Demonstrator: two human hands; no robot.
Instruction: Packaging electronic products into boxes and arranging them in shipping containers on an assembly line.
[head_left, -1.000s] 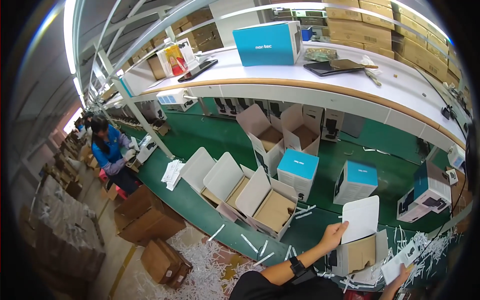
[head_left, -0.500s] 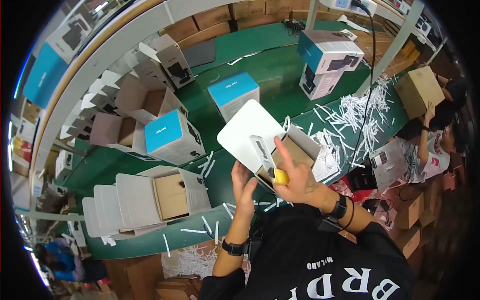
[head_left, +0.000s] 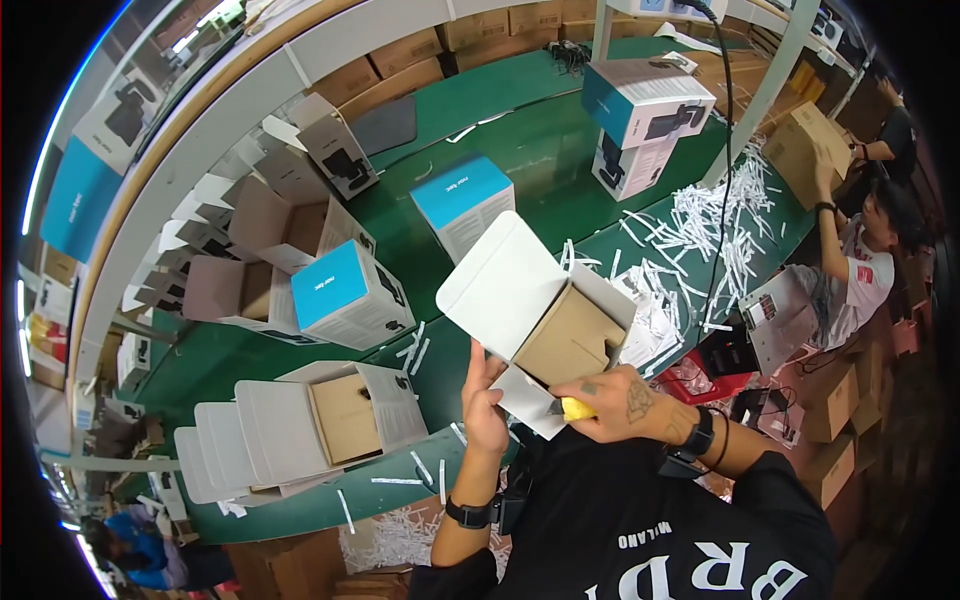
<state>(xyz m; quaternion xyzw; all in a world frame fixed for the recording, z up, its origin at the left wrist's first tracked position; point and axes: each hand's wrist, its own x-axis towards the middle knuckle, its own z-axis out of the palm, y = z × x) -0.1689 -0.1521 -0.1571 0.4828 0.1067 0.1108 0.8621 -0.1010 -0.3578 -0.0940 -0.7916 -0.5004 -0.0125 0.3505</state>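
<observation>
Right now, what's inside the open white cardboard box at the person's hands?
Inside the white box, a flat brown cardboard insert with a dark notch at one edge is visible. Anything beneath it is covered.

Hands (head_left: 484,410) (head_left: 622,403) near each other, right curled

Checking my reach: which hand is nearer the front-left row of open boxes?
Left. Your left hand is just right of the row; your right hand is farther right, holding something yellow.
</observation>
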